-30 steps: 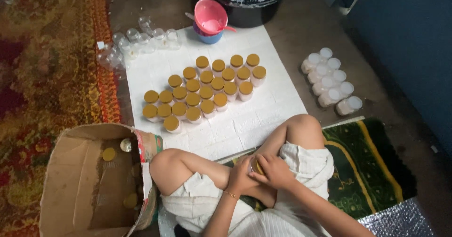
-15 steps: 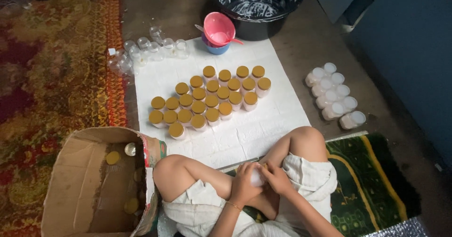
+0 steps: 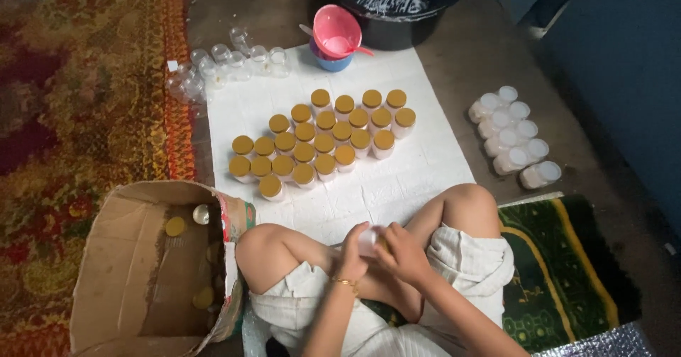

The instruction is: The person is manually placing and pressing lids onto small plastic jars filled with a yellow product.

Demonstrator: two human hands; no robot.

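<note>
At the near left I see a cardboard box (image 3: 152, 272), flaps open — a few gold lids (image 3: 175, 226) lie loose on its bottom. Beyond it, at the far left of the white sheet (image 3: 425, 169), stands a cluster of clear empty jars (image 3: 227, 63). On the middle of the sheet sit the gold-capped jars (image 3: 323, 141) in close rows, touching one another. Far of them a pink bowl (image 3: 335, 31) rests in a blue bowl (image 3: 332, 62), just beside a black tub (image 3: 397, 2). To the right, off the sheet on the bare floor, white-capped jars (image 3: 514, 134) lie packed in a double row.

In my lap, between the knees, my left hand (image 3: 352, 258) and right hand (image 3: 403, 254) are both pinched around one small jar (image 3: 367, 242) with pale contents; whether it is capped I cannot tell.

A patterned rug (image 3: 78, 109) covers the left floor, a green mat (image 3: 560, 258) lies under me at right.

Against the frame a second back, the hands have stayed at the lap and the jars' rows are unchanged — only my view has drifted.
</note>
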